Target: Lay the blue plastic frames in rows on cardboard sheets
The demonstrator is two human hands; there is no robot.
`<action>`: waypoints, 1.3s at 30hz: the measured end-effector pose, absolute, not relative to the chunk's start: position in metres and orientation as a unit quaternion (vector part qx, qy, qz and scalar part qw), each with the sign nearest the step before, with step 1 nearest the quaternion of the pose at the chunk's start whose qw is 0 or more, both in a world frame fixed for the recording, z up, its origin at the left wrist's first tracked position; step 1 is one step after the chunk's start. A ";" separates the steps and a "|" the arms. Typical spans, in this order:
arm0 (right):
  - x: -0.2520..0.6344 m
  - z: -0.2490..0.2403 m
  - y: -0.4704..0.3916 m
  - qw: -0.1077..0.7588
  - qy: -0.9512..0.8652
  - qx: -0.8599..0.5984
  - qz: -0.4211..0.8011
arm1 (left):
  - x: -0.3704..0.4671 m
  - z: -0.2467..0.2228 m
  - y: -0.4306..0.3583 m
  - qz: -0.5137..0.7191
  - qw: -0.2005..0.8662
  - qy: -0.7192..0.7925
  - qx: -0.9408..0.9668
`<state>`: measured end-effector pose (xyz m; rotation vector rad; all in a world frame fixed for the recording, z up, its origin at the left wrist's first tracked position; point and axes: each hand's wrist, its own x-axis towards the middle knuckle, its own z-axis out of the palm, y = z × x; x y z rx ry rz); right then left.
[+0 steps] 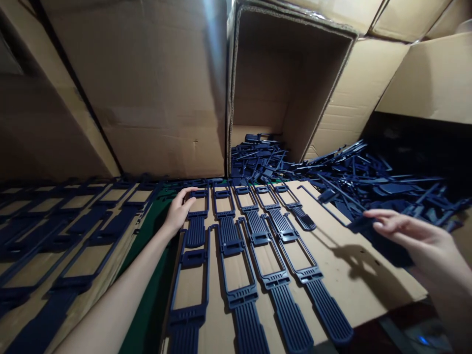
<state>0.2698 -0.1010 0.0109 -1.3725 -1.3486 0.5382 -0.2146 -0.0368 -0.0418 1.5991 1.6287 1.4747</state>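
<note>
My right hand (pixel 416 233) grips a dark blue plastic frame with a paddle-shaped handle (pixel 389 248), held tilted above the right side of a cardboard sheet (pixel 332 255). The held part's open frame points away to the left and casts a shadow on the sheet. At the sheet's far left, my left hand (pixel 180 211) has its thumb and index finger apart, resting at the edge of a flat plastic frame part (pixel 196 231). Similar parts lie in two rows, with ribbed handles (pixel 291 314) towards me. The far row's handles overlap the near row's frames.
A loose pile of the same parts (pixel 383 182) lies at the right. More spill from an open cardboard box (pixel 267 118) at the back. On the left, another sheet (pixel 86 260) bears laid-out parts, with a green surface (pixel 147 255) between. Tall cartons (pixel 158 88) stand behind.
</note>
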 end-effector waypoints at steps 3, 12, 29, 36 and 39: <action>0.268 -0.012 -0.139 0.574 -0.478 -0.590 0.307 | -0.214 -0.040 -0.036 0.530 0.209 0.585 0.577; 0.243 -0.027 -0.191 0.551 -0.472 -0.624 0.291 | -0.220 -0.044 -0.031 0.525 0.200 0.589 0.581; 0.238 -0.038 -0.175 0.410 -0.665 -0.592 0.201 | -0.216 -0.037 -0.033 0.522 0.201 0.599 0.573; 0.231 -0.036 -0.181 0.341 -0.706 -0.604 0.143 | -0.214 -0.036 -0.033 0.520 0.204 0.602 0.571; 0.231 -0.038 -0.182 0.358 -0.692 -0.608 0.152 | -0.213 -0.036 -0.033 0.521 0.203 0.601 0.572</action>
